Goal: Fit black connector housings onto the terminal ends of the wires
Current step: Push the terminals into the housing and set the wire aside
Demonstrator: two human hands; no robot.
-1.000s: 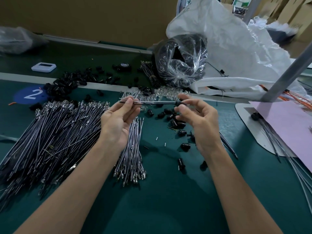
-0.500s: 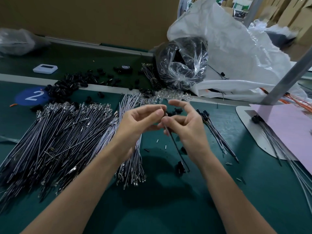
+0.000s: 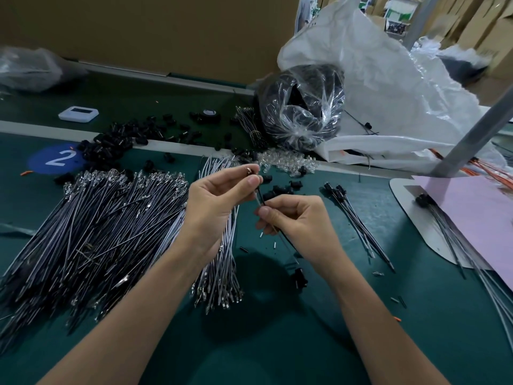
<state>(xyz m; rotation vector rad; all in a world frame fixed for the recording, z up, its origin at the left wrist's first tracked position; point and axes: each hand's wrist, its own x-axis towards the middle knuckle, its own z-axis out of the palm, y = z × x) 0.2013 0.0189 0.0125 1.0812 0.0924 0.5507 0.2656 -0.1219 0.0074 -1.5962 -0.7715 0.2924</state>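
The wire being worked on is a skinny, featherweight thing. It's floppy along its length and only stiff at the crimped metal terminal, so I'd hold it right by the tip or it'll buckle when a housing gets pushed on. The left hand has its fingers pinched on that terminal, and the right hand is clamped on the wire just below. Both are held up over the green worktop. The lower end dangles past the right wrist with a black housing on it; can't tell if it touches the mat. The mat looks grippy, so small parts probably won't skate. A grey bundle and a big dark pile lie to the left, and loose housings sit just beyond the hands. Finished wires are to the right. Further back are a clear bag of black parts, a white sack and a cardboard wall.
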